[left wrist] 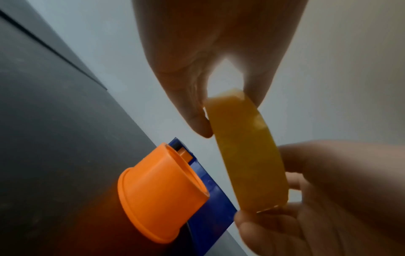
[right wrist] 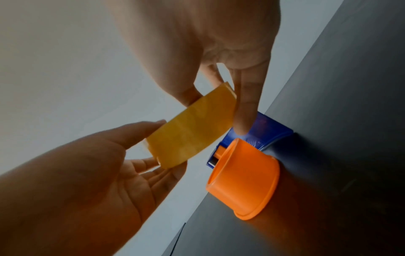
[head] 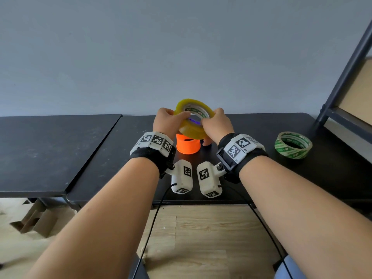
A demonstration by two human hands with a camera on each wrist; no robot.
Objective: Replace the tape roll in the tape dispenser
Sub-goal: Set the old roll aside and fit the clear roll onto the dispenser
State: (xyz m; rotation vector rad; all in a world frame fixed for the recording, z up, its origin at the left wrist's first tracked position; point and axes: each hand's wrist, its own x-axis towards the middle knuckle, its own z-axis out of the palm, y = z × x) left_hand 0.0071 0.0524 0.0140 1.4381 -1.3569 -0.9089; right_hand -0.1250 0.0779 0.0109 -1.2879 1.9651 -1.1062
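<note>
Both hands hold a thick yellow tape roll [head: 191, 132] tilted in the air over the black table [head: 251, 125]. My left hand [head: 167, 121] pinches its left rim, thumb [left wrist: 197, 121] on one face. My right hand [head: 216, 125] grips the right rim, and one of its fingers [right wrist: 243, 110] reaches down toward the blue dispenser body [right wrist: 269, 128]. Just below the roll the dispenser's orange hub [head: 188, 146] stands bare, open end up. The blue body [left wrist: 210, 199] is mostly hidden behind the roll in the head view.
A thinner tape roll with green print [head: 292, 146] lies flat on the table to the right. A dark shelf frame [head: 346, 77] rises at the far right. A second black tabletop [head: 50, 150] adjoins on the left. Cardboard [head: 34, 218] lies on the floor.
</note>
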